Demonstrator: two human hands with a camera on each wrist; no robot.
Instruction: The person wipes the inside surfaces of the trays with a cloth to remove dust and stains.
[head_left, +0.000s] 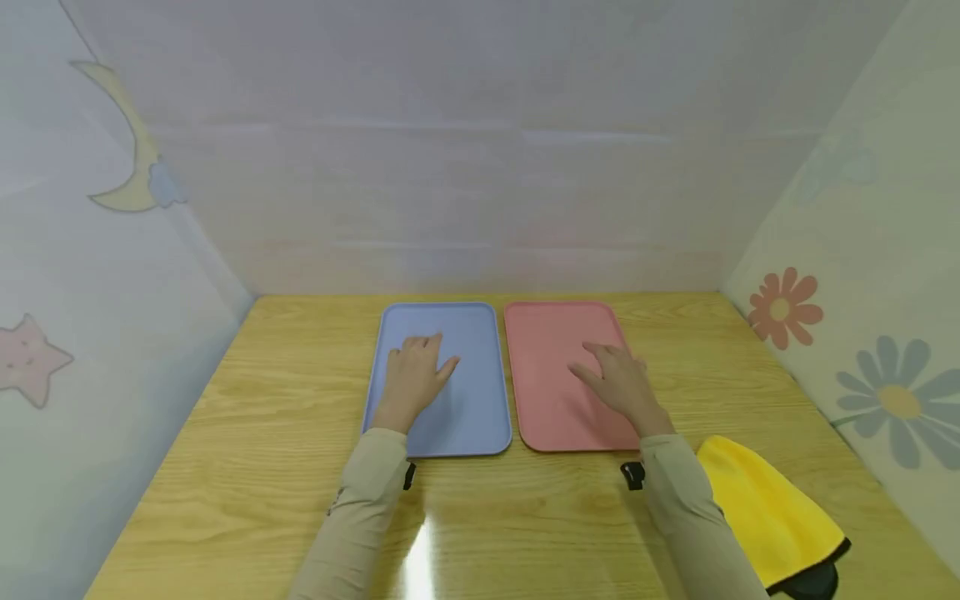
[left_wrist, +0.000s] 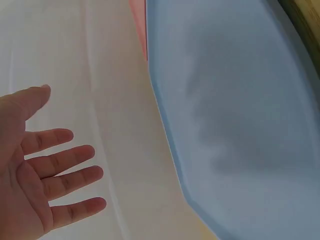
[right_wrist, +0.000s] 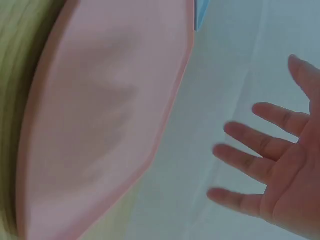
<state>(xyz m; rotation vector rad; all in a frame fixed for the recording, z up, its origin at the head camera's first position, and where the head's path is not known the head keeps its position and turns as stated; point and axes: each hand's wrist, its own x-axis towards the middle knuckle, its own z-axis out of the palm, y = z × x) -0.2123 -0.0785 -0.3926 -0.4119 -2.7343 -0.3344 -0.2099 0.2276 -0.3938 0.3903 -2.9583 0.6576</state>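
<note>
Two shallow trays lie side by side on the wooden table: a blue tray (head_left: 472,400) on the left and a pink tray (head_left: 543,392) on the right. Over the blue one hovers my left hand (head_left: 414,375), fingers spread and nothing in its grasp. My right hand (head_left: 618,379) is held above the pink tray, likewise with spread fingers and an unfilled palm. Each wrist view shows a bare palm, the left hand (left_wrist: 45,170) and the right hand (right_wrist: 275,160), with soft shadows cast on the tray below.
A yellow cloth (head_left: 765,508) with a dark edge lies at the right, beside my right sleeve (head_left: 682,492). Beneath it a black object (head_left: 817,581) pokes out. Pale walls with printed flowers, a moon and a star enclose the wooden table (head_left: 262,450) at the back and sides.
</note>
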